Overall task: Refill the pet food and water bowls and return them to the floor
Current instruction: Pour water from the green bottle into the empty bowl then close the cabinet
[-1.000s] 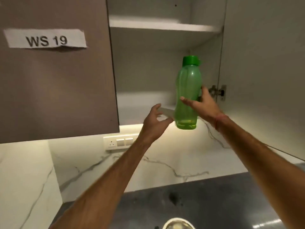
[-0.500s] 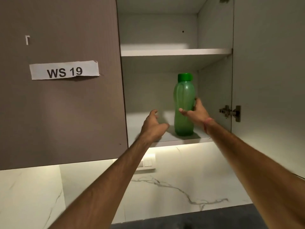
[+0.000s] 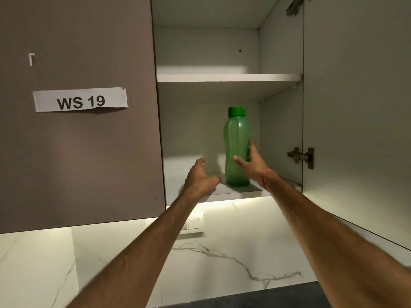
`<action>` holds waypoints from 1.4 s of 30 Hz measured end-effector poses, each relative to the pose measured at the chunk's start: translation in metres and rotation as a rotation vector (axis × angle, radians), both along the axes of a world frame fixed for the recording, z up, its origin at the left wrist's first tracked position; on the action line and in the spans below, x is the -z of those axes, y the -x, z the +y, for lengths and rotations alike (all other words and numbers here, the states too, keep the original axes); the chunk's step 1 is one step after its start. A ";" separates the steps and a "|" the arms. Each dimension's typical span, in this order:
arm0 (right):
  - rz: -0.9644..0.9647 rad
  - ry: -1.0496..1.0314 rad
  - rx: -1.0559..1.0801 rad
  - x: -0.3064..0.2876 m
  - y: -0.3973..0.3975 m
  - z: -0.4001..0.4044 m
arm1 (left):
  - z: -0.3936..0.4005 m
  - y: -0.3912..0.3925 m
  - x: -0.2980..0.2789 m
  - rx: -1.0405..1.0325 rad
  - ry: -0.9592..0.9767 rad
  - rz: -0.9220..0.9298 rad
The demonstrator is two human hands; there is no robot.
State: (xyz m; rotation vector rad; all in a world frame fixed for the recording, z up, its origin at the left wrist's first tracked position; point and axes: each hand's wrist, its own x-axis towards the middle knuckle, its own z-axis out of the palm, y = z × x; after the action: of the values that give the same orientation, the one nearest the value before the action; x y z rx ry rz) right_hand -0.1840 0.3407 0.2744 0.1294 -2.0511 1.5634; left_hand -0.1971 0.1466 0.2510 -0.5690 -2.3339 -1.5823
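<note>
Head view: green bottle (image 3: pixel 236 150) in right hand (image 3: pixel 251 162), left hand (image 3: pixel 200 177) beside.

Both forearms are bare, with no sleeves in view. The right hand (image 3: pixel 249 162), the one nearer the cabinet hinge (image 3: pixel 300 157), has a thin reddish thread (image 3: pixel 266 177) tied round its wrist. The left hand (image 3: pixel 200 178), farther from that hinge, wears nothing.

Both arms are stretched up and forward. The right hand (image 3: pixel 250 162) is curled in a grip, while the left hand (image 3: pixel 200 177) is held loosely curled, gripping nothing.
</note>
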 end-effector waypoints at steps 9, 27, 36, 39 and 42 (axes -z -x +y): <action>-0.068 -0.008 -0.017 0.027 -0.025 0.002 | 0.014 -0.008 0.013 -0.040 -0.030 0.075; 0.148 -0.183 0.317 0.005 -0.166 0.030 | 0.054 -0.149 0.039 0.026 0.007 0.212; 0.271 -0.533 0.643 -0.019 -0.290 0.019 | 0.056 -0.238 0.054 0.153 0.002 0.138; 0.276 -0.615 0.763 -0.022 -0.327 0.026 | 0.066 -0.271 0.061 0.193 -0.008 0.092; 0.291 -0.667 0.844 -0.019 -0.364 0.032 | 0.080 -0.303 0.066 0.238 0.001 0.042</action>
State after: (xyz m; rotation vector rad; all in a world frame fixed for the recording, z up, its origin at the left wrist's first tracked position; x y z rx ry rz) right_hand 0.1803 0.3728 0.2938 -0.2289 -1.9192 0.3183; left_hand 0.1064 0.2271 0.1846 -0.9004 -2.3071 -1.6492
